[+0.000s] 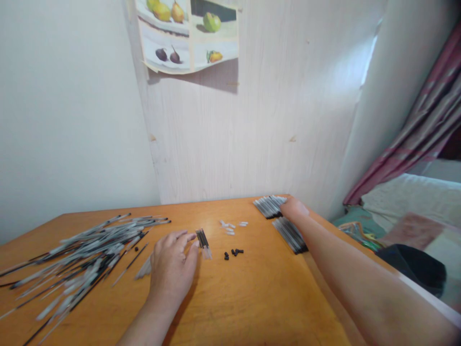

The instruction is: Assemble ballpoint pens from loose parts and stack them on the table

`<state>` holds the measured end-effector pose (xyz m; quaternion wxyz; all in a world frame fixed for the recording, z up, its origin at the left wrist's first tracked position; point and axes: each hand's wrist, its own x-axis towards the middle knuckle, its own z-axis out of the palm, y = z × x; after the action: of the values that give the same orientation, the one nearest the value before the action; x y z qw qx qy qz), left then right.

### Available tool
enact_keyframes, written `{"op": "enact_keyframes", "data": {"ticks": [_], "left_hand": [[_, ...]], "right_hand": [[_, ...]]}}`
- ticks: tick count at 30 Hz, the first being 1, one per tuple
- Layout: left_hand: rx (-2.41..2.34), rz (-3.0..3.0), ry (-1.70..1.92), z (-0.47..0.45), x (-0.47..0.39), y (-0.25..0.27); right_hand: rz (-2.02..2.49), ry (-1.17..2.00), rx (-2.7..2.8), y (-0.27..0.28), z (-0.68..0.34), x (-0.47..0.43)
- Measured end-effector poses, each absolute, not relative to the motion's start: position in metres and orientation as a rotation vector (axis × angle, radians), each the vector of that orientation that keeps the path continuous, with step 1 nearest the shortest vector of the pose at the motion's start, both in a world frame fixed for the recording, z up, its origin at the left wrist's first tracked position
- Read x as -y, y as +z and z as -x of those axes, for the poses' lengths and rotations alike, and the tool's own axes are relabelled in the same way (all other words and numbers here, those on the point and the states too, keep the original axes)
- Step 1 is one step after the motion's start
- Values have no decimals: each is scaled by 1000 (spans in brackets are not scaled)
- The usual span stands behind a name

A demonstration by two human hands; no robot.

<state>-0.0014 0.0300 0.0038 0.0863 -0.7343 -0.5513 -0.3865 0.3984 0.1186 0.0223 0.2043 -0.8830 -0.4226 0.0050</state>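
Left hand (173,262) spread open beside slim sticks (203,244) on the bench (252,302); right hand (296,209) at the farther of 2 pen rows (268,206), whether gripping I can't tell; any lettering illegible.

Brightly lit from the right; glaring on the pale wood-grained panel (252,129); shadowed beneath the curling white-bordered paper fruit print (189,36); stretched edgeward.

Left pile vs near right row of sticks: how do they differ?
Order: the left pile is a loose, crossing tangle; the near right row lies neatly side by side.
Spread: the left pile covers far more table than the near right row.

Shared: both hold slim sticks with black and pale or clear parts, lying on the table.
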Motion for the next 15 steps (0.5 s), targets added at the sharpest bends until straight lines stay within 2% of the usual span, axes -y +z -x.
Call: {"op": "enact_keyframes", "data": {"ticks": [9,15], "left_hand": [[1688,2158,-1259,7,-33,8],[1886,2134,-1507,16,-39,9]], "right_hand": [[2427,-11,1192,38,-381,-104],[2214,-61,1466,45,-327,-88]]}}
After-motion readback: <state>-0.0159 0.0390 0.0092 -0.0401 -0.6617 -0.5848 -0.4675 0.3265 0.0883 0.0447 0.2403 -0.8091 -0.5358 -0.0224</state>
